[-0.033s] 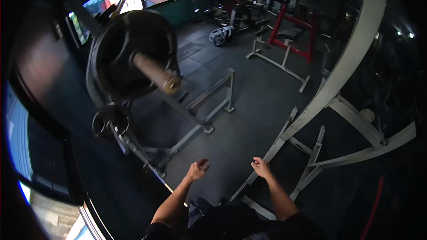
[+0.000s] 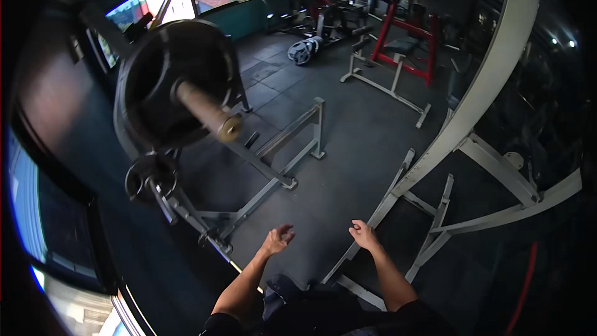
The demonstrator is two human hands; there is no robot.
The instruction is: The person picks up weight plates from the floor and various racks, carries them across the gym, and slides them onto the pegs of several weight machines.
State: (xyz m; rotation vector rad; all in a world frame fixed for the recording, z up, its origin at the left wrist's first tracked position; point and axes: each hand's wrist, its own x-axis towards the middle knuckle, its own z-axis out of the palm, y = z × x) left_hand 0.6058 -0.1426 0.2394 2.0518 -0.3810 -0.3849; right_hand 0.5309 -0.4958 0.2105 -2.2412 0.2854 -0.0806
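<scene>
My left hand (image 2: 278, 241) hovers above the dark floor with its fingers loosely bent and apart, holding nothing. To its right, my right hand (image 2: 363, 235) is also in the air, its fingers half curled with a small gap between them and nothing visible in them. Nearest the right hand is the pale metal frame (image 2: 388, 202) of a gym machine; I cannot tell whether they touch. At the upper left, a large black weight plate (image 2: 146, 87) sits on a worn bar sleeve (image 2: 205, 109), well apart from the left hand.
A smaller plate (image 2: 138, 180) is low on the left. A grey steel base (image 2: 283, 171) stands ahead on the floor. Farther back are chrome-coloured plates (image 2: 303, 51) and a red rack (image 2: 388, 31). A thick pale upright (image 2: 491, 81) slants along the right.
The view has shifted slightly: the large plate and bar sleeve appear lower and farther left, while the back of the room sits a little higher. Both hands keep nearly the same place and pose.
</scene>
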